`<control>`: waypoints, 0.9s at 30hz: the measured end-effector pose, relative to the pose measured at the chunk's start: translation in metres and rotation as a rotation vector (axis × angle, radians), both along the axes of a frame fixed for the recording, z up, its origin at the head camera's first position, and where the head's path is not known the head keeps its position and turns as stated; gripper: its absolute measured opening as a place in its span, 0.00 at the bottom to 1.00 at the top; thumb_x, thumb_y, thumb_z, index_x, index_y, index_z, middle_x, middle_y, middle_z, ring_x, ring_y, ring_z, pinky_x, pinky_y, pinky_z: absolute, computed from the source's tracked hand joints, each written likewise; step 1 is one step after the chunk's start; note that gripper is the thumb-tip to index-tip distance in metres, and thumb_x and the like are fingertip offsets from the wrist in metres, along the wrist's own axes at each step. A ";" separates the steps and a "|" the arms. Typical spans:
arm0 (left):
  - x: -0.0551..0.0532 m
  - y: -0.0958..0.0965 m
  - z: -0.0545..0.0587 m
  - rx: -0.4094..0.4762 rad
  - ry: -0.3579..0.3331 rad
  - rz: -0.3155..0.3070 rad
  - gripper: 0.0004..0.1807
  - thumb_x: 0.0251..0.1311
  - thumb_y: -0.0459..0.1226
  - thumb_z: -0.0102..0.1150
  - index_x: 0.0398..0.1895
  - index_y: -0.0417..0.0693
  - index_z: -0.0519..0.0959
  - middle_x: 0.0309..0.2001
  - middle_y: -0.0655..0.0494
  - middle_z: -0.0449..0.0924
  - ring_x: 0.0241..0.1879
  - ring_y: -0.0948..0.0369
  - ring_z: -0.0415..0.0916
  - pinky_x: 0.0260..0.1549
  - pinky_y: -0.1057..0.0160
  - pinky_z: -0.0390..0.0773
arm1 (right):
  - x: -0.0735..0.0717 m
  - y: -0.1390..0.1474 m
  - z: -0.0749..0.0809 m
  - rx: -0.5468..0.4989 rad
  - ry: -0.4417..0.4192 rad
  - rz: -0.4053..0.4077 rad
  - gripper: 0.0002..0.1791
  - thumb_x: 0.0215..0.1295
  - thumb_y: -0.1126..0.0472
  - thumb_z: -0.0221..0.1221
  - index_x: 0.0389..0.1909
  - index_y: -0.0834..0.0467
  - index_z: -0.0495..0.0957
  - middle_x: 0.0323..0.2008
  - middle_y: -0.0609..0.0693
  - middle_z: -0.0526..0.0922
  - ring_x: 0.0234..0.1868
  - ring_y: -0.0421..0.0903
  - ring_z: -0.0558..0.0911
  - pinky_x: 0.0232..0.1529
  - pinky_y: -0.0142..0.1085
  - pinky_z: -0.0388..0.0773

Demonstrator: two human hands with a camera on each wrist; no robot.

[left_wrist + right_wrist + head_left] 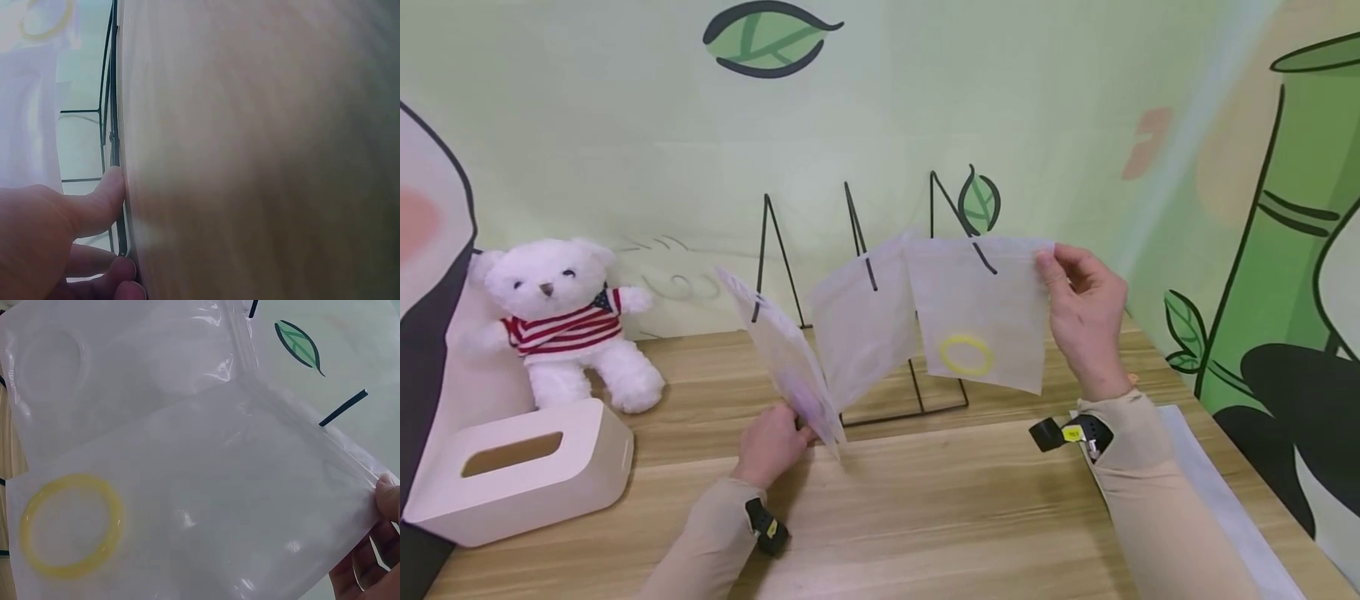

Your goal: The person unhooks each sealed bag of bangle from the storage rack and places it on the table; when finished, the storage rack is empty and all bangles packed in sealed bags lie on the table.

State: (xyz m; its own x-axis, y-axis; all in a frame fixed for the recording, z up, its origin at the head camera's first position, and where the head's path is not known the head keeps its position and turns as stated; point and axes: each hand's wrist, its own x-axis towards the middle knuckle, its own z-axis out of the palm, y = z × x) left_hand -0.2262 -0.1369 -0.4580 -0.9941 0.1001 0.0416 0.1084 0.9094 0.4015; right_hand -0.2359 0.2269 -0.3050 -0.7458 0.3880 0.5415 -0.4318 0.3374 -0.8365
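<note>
A black wire rack stands on the wooden table, with three translucent bags hanging from its hooks. My right hand pinches the upper right corner of the right bag, which has a yellow ring inside. Beside it hangs the middle bag, where the right wrist view shows a faint pale ring. The left bag hangs edge-on, with something purplish in its lower part. Low at the rack's left, my left hand grips the base wire between thumb and fingers, partly hidden in the head view.
A white teddy bear in a striped shirt sits at the left, behind a white tissue box. A pale sheet lies under my right forearm. The painted wall rises close behind the rack.
</note>
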 end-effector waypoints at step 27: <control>0.000 -0.002 0.001 0.020 0.004 -0.003 0.12 0.54 0.46 0.67 0.25 0.48 0.79 0.28 0.47 0.81 0.24 0.53 0.74 0.21 0.49 0.71 | 0.021 -0.004 0.006 0.003 0.099 -0.025 0.14 0.64 0.57 0.63 0.44 0.63 0.83 0.36 0.46 0.84 0.34 0.43 0.81 0.35 0.29 0.75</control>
